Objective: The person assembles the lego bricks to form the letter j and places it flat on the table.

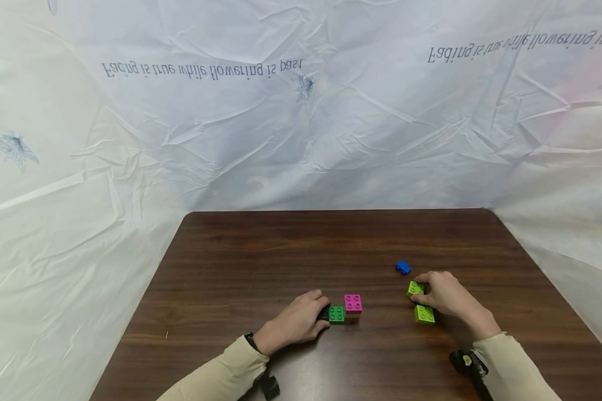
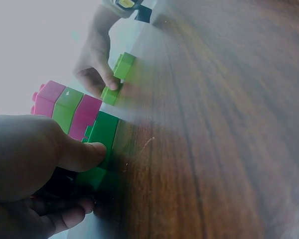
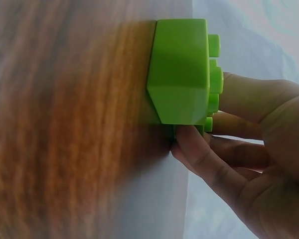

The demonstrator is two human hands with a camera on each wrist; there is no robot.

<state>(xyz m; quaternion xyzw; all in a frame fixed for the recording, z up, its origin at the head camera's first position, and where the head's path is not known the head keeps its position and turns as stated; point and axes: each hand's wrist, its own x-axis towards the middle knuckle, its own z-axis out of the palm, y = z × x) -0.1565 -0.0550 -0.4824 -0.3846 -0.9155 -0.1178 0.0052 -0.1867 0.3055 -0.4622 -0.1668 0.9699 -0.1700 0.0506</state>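
Note:
In the head view my left hand point(image 1: 298, 319) grips the black end of a row of toy building bricks. Beside that black brick point(image 1: 324, 313) is a dark green brick point(image 1: 336, 315); my left thumb presses green plastic in the left wrist view. At the row's right end rises a stack of pink and lime bricks, topped by a pink brick point(image 1: 353, 302). My right hand point(image 1: 448, 295) pinches a lime green brick point(image 1: 414, 288) between thumb and fingers, low at the tabletop. Just nearer me is a second lime green brick point(image 3: 182, 72), its studs facing up from the table.
A small blue brick point(image 1: 403, 267) lies on the brown wooden table point(image 1: 281, 250), beyond my right hand. White printed sheeting point(image 1: 241, 128) hangs behind the table and along both sides. Dark wrist cameras are strapped below my hands.

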